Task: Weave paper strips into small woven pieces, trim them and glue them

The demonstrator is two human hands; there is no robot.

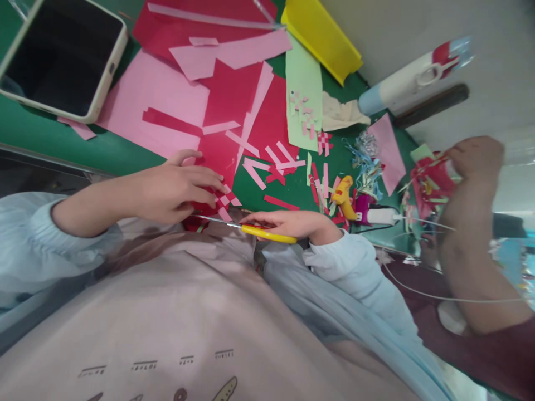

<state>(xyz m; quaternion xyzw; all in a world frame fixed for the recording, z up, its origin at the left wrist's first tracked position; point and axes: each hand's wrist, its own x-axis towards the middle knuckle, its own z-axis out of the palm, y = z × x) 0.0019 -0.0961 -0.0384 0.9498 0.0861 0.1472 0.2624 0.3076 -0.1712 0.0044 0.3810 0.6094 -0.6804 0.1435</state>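
Observation:
My left hand (179, 186) is curled at the table's near edge, its fingertips on a small woven red-and-pink paper piece (228, 197). The thumb is partly hidden beneath the fingers, and the little finger is lifted. My right hand (288, 224) grips a pair of scissors (270, 235) by the yellow handles. Their blades point left, just below the woven piece and close to my left fingers. Red paper (217, 161) lies under and beyond my left hand. Loose pink and red paper strips (273, 164) are scattered past my right hand.
A phone (62, 55) lies at the upper left. A yellow folded piece (321, 36) and a white bottle (401, 81) are at the back. Right of my hands are a yellow tape dispenser (343, 192) and a corded white tool (380, 216). Another person's arm (472, 239) reaches in.

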